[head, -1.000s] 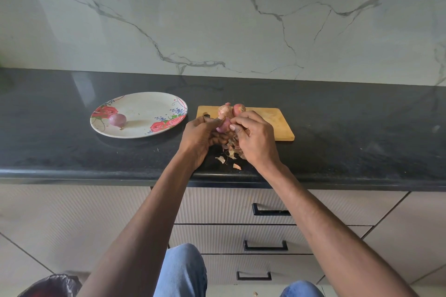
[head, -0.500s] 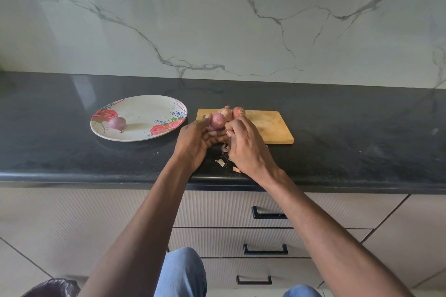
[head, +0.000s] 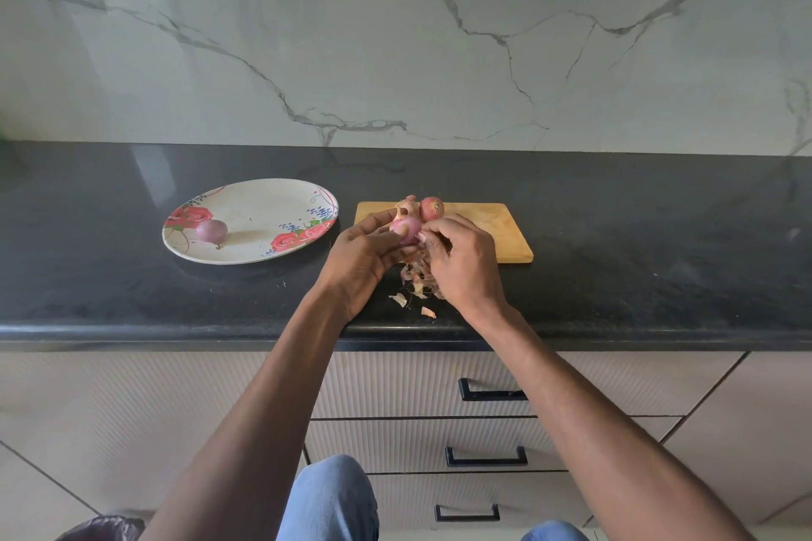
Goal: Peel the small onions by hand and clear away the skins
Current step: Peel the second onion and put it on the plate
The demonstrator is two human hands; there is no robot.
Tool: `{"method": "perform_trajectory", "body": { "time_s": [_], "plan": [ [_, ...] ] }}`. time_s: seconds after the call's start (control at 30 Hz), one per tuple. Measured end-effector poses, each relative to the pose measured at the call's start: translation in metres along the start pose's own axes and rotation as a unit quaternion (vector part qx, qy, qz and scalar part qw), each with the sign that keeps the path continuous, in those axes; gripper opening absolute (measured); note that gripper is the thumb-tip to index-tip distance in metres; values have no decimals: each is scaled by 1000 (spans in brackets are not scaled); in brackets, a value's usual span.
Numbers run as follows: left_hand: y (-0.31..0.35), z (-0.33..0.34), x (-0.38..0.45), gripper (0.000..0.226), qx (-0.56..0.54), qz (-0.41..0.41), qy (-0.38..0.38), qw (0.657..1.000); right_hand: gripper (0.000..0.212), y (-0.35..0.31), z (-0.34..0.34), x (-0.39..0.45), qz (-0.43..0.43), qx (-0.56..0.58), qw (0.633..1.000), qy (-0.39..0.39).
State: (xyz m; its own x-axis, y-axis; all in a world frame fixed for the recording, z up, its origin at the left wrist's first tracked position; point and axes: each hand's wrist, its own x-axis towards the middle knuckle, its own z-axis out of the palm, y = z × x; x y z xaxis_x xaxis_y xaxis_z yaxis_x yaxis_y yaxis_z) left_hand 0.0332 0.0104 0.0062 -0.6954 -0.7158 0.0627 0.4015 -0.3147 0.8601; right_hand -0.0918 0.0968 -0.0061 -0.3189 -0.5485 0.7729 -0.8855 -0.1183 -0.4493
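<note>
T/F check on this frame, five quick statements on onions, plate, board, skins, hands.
1. One onion lies on the floral plate. True.
2. The plate sits right of the cutting board. False: left of it.
3. Both hands work the same onion. True: left hand holds it, right hand pinches at it.
4. The skins are piled on the plate. False: on the counter.
5. The board is bare. False: an unpeeled onion sits there.

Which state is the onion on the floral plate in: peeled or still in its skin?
Peeled: the onion on the plate shows smooth, glossy purple flesh, with no papery brown skin visible.
</note>
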Motion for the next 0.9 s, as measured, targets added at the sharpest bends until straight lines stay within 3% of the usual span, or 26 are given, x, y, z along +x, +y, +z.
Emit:
{"method": "perform_trajectory", "body": {
  "time_s": [0.1,0.2,0.43,0.9],
  "plan": [
    [0,1,-1,39,0,5,3,1000,8,2,0,1,28,-18,999,12],
    [-1,2,-2,44,9,10,8,1000,28,3,-2,3,63,-1,997,40],
    [-2,-2,-1,47,64,17,-12,998,20,4,-11,6,117,130,984,5],
    [-6,-4,1,27,93,10,13,996,5,8,-8,5,93,137,986,-7]
  ]
}}
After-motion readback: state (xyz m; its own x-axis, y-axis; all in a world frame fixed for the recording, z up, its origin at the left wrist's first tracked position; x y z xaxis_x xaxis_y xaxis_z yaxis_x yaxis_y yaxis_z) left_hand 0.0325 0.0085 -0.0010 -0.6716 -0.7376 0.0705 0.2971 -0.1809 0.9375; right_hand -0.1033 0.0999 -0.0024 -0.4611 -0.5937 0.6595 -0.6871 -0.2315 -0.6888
